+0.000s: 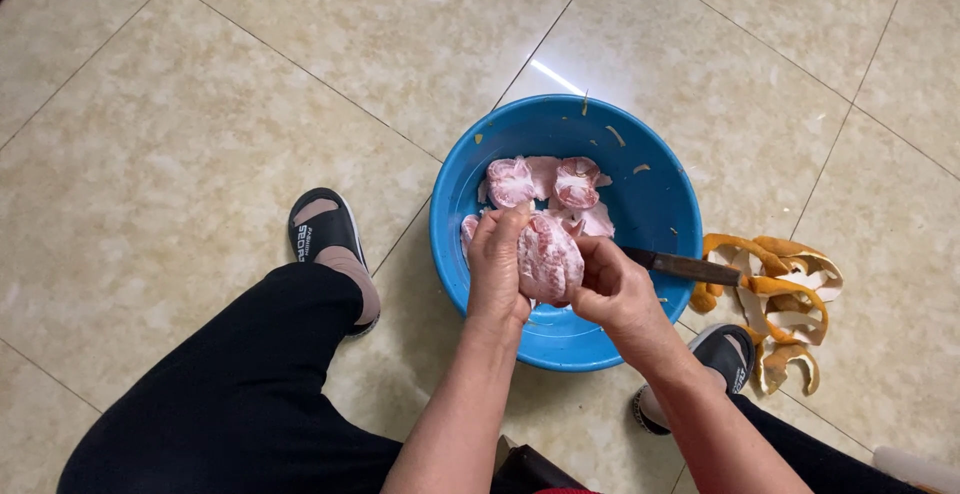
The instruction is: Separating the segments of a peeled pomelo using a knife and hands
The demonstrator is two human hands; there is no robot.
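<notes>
Both hands hold a peeled pink pomelo piece [549, 259] over a blue plastic basin [655, 194] on the floor. My left hand [497, 269] grips its left side with fingers curled over the top. My right hand [612, 289] presses its right side and also holds a dark-bladed knife [690, 269], blade pointing right over the basin rim. Several more peeled pink pieces [550, 186] lie inside the basin, behind the hands.
Orange-and-white peel strips [775, 299] lie in a heap on the tiled floor right of the basin. My legs in black trousers straddle the basin, with a black slipper on the left [325, 234] and another on the right [725, 354].
</notes>
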